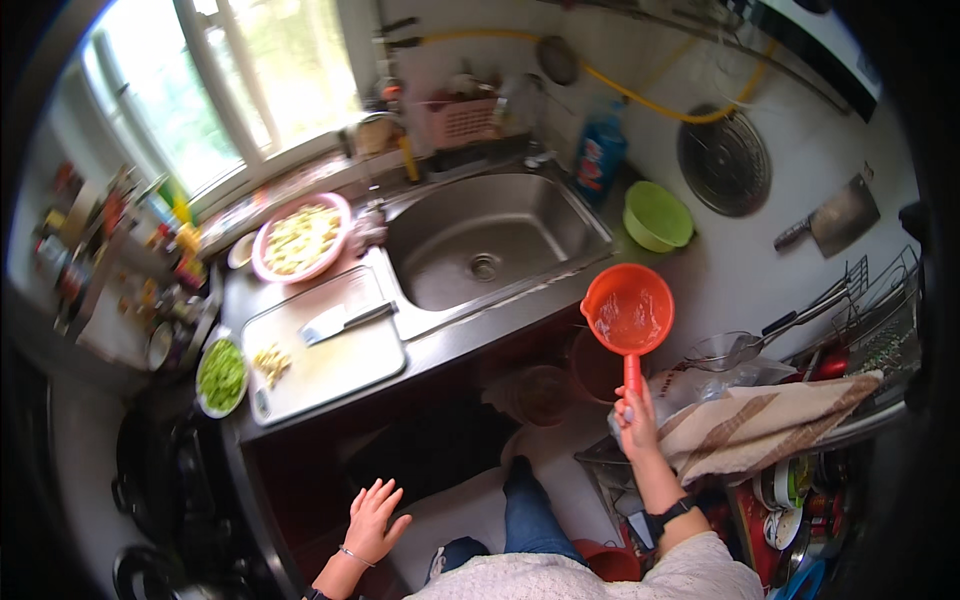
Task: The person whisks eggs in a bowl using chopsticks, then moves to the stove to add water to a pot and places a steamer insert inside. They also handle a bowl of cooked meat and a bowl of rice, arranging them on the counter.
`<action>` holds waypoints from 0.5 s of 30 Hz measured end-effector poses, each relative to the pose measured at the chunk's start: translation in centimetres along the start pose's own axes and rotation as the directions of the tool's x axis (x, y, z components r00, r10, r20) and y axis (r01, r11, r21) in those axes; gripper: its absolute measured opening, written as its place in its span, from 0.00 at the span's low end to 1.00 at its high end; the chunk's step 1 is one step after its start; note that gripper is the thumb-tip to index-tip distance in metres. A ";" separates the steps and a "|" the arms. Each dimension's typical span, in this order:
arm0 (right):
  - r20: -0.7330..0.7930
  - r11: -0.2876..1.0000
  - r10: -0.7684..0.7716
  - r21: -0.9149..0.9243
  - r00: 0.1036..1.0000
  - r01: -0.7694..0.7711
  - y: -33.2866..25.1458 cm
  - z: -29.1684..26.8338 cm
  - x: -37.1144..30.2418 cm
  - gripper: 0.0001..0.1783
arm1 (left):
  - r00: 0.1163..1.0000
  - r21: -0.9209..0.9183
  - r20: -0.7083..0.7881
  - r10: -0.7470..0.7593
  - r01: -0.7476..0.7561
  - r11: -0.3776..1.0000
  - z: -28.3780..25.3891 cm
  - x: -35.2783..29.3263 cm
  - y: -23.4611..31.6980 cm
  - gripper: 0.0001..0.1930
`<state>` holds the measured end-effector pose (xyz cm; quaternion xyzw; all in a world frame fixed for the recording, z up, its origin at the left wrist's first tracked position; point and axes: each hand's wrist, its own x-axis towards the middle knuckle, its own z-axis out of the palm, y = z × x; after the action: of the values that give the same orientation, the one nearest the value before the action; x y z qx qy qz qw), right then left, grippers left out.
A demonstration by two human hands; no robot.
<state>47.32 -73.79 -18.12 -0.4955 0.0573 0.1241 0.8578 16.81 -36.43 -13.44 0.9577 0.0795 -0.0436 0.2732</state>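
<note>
My right hand [636, 420] is closed round the handle of a red plastic ladle [630, 308], a deep water scoop whose bowl hangs near the counter's front edge, right of the sink [450, 245]. Its inside looks wet and shiny. My left hand [372, 522] holds nothing; its fingers are spread in the air below the counter. A white cutting board [345, 375] lies left of the sink. On it rest a kitchen knife [345, 323] and a small heap of pale chopped pieces [271, 364].
A pink basin [340, 255] of pale cut pieces and a bowl of chopped greens [221, 377] flank the board. A green bowl [657, 217] and blue bottle [600, 155] stand right of the sink. A striped towel [765, 425] hangs over the right-hand rack. A cleaver [843, 217] hangs on the wall.
</note>
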 end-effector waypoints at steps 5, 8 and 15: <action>0.325 0.978 0.189 -0.145 0.927 -0.149 -4.1 11.9 -9.6 0.29 | 0.957 -0.094 -0.107 -0.269 0.260 0.961 -0.5 -16.0 -3.5 0.24; 0.505 0.935 0.331 -0.289 0.797 -0.205 -4.0 19.7 -15.3 0.34 | 0.881 -0.168 -0.188 -0.435 0.407 0.898 0.3 -24.5 -4.0 0.23; 0.714 0.769 0.638 -0.577 0.288 -0.275 1.3 37.1 -27.6 0.36 | 0.707 -0.372 -0.349 -0.616 0.499 0.783 5.1 -37.9 -1.6 0.23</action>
<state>19.51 -45.38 5.53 -0.4566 -0.2788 0.6152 0.5791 -20.91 -42.61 -13.75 0.8280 0.4333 0.1096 0.3387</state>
